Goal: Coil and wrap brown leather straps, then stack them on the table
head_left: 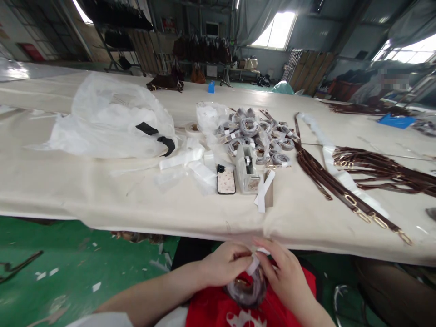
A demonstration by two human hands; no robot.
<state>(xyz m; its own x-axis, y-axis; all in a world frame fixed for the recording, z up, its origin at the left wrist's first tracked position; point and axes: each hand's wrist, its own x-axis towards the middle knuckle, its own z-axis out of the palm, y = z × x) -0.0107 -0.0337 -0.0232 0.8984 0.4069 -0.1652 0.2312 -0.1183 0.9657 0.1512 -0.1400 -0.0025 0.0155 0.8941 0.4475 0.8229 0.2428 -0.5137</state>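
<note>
Low in front of my red apron, my two hands hold a coiled strap (247,297) in greyish plastic wrapping, with some gold metal showing inside the ring. A white paper strip (253,265) loops over the top of the coil. My left hand (230,262) is closed, its thumb and fingers pinching at this strip. Closed too, my right hand (281,270) grips the coil's upper right side, its fingertips at the strip's other end. The fingertips of both hands nearly meet, and part of the strip is hidden behind them.
On the cream-covered table (136,195) sit a tape dispenser (247,168), a phone (226,180), loose white strips (264,193) and a pile of wrapped coils (255,129). A large plastic bag (116,118) lies left, brown straps (340,195) right. Scraps litter the green floor (78,263).
</note>
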